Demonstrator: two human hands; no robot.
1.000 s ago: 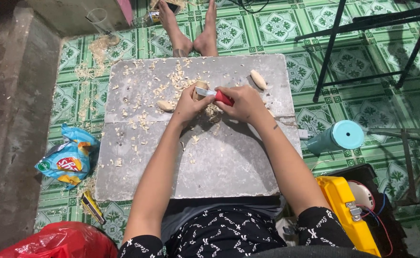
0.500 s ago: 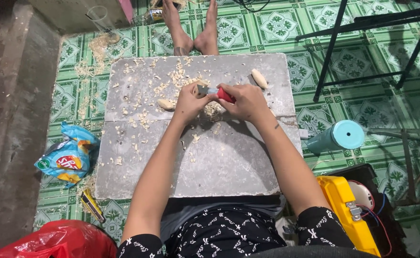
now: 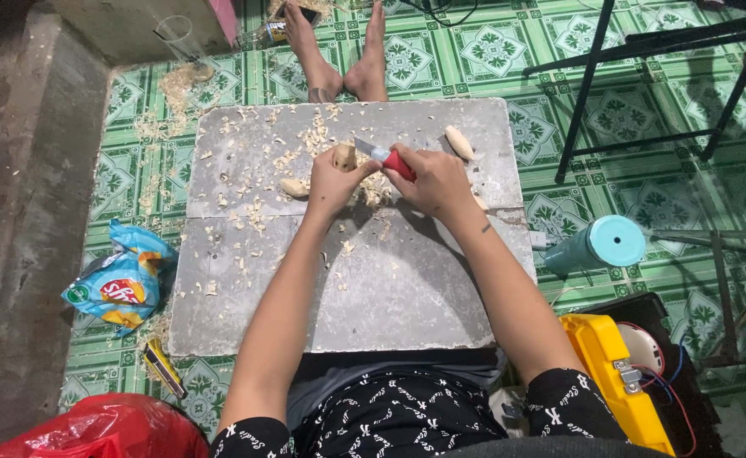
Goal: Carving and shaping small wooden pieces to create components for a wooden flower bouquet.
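Grey table (image 3: 407, 288) littered with shavings. Left hand (image 3: 332, 182) grips wood piece (image 3: 344, 156), now lifted upright versus a second ago. Right hand (image 3: 435, 180) clenched around red-handled knife (image 3: 386, 158), blade touching the wood's top.

The scene's being lit evenly from overhead, pretty bright; soft shadows are being thrown under the forearms onto the grey stone slab (image 3: 390, 288). Left edge is being left dim, corners slightly warped.
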